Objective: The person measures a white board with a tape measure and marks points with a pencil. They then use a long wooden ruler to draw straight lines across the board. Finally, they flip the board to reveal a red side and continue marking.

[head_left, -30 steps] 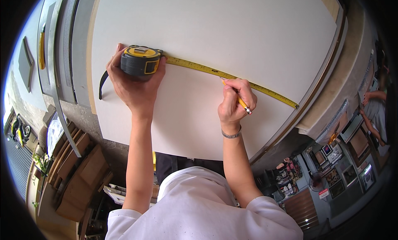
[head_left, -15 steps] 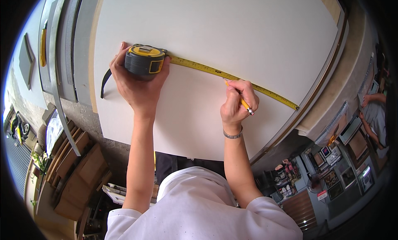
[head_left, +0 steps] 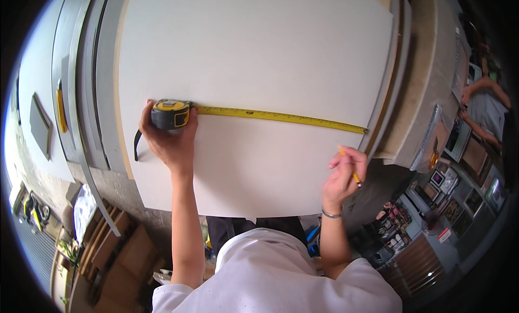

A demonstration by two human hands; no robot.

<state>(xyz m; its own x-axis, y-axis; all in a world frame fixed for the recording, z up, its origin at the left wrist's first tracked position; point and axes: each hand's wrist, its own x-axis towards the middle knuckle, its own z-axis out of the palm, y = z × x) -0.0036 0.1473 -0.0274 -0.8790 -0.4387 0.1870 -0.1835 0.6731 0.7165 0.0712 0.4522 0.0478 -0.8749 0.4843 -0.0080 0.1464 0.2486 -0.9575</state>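
The person wore a white short-sleeved shirt, and its soft folds filled the bottom of the picture. Both forearms were bare from the sleeves down to the left hand [head_left: 172,143] and the right hand [head_left: 341,175]. A thin silver bracelet [head_left: 331,213] went round the right wrist, and dark trousers showed just above the shirt.

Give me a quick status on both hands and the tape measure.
Left hand grips tape measure case, blade stretched across white board to its right edge. Right hand holds pencil near that edge.
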